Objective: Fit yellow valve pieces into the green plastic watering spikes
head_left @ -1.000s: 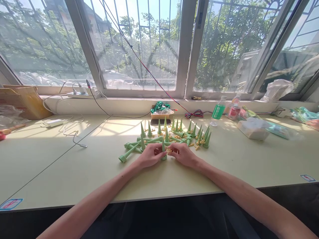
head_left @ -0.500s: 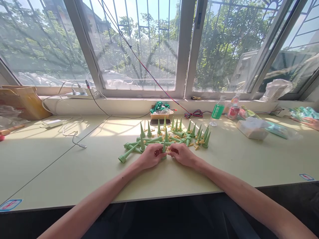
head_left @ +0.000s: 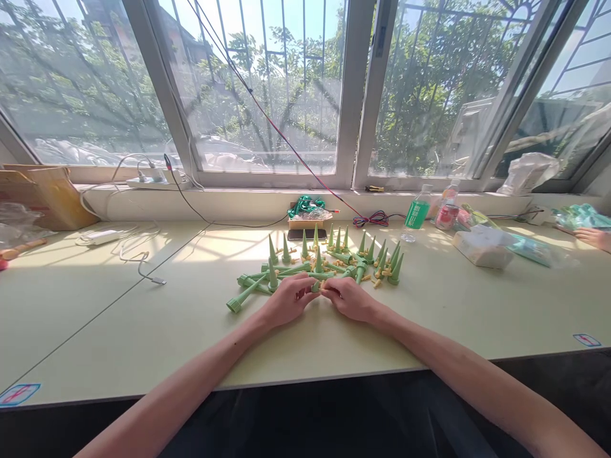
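Observation:
Near the table's middle, my left hand (head_left: 289, 299) pinches a green plant watering spike (head_left: 316, 287). The spike is tilted and only a short part of it shows between the fingers. My right hand (head_left: 351, 297) is closed on a small yellow valve (head_left: 323, 285) at the spike's side; fingertips hide most of it, and I cannot tell whether it sits in the spike. Just beyond the hands, several green spikes stand point up, such as one spike (head_left: 396, 270). Others lie flat, like a spike (head_left: 245, 294) at the left. Small yellow valves (head_left: 377, 283) lie among them.
A phone (head_left: 305, 234) and a small box (head_left: 308, 222) of green stuff stand behind the spikes. To the right are a bottle (head_left: 417, 215), a can (head_left: 447, 217) and a tissue pack (head_left: 483, 247). A white cable (head_left: 143, 261) lies left. Another person's hand (head_left: 595, 237) shows far right.
The spike in my left hand has gone from upright to tilted, so less of it shows. My right hand stays close against it. Another person's hand has come into view at the far right.

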`<state>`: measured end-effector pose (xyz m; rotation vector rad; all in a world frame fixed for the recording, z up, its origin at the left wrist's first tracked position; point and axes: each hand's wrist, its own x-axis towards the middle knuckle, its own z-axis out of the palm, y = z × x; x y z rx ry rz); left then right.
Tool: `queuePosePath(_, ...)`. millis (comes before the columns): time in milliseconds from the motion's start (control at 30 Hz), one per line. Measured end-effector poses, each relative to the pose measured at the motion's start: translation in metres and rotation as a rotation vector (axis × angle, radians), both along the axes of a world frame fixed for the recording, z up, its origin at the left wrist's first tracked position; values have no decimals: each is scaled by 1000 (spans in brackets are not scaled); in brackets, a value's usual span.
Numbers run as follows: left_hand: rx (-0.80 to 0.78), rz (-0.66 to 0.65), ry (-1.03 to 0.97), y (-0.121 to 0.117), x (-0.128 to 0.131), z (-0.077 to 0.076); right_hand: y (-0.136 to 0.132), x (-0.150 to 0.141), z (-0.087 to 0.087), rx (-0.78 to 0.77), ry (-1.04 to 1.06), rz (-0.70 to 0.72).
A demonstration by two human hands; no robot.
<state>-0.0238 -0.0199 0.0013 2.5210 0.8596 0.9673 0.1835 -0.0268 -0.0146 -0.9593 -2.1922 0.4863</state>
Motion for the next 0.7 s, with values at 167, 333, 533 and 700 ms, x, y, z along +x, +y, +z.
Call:
queuePosePath(167, 4, 2, -32, 0, 0, 0, -1, 0, 1, 11, -20, -25)
queuePosePath(333, -58, 42, -77, 2, 1, -2, -3, -2, 4, 1, 48, -26)
queuePosePath(533, -255, 41, -198, 4, 2, 0, -5, -2, 7, -38, 127, -24)
queuePosePath(700, -442, 8, -296, 1, 3, 7, -4, -2, 7, -40, 165, -27)
